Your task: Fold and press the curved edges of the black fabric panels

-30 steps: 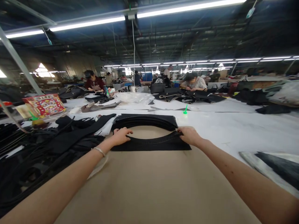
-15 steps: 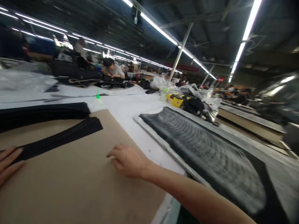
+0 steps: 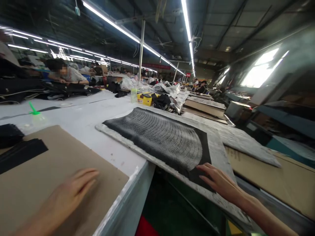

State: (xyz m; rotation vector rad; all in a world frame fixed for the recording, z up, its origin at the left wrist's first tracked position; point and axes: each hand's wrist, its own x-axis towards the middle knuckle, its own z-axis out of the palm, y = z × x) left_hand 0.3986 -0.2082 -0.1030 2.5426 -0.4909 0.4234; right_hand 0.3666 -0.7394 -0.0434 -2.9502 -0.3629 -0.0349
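Observation:
My right hand [image 3: 215, 178] reaches to the near right corner of a black sheet-like layer [image 3: 163, 139], its fingers stretched out and a little apart. Whitish curved ridges run across that layer, like a fanned stack of thin pieces, on a pale, smeared board [image 3: 137, 149]. Over the brown board [image 3: 81, 154] on my left is my left hand [image 3: 73, 188], blurred, with fingers extended and nothing visible in it. A dark fabric strip [image 3: 23, 154] and a black stack [image 3: 10, 135] lie at the brown board's far left.
A bottle with a green nozzle [image 3: 34, 109] stands on the white table [image 3: 81, 113]. Beyond are a yellow box [image 3: 144, 99], black material and clear plastic. A gap with a dark green floor [image 3: 172, 209] opens between table and board. Co-workers sit at the back left.
My view has swung right. My right hand has left the brown board for the black layer's near corner. My left hand has moved right across the brown board, away from the dark strip.

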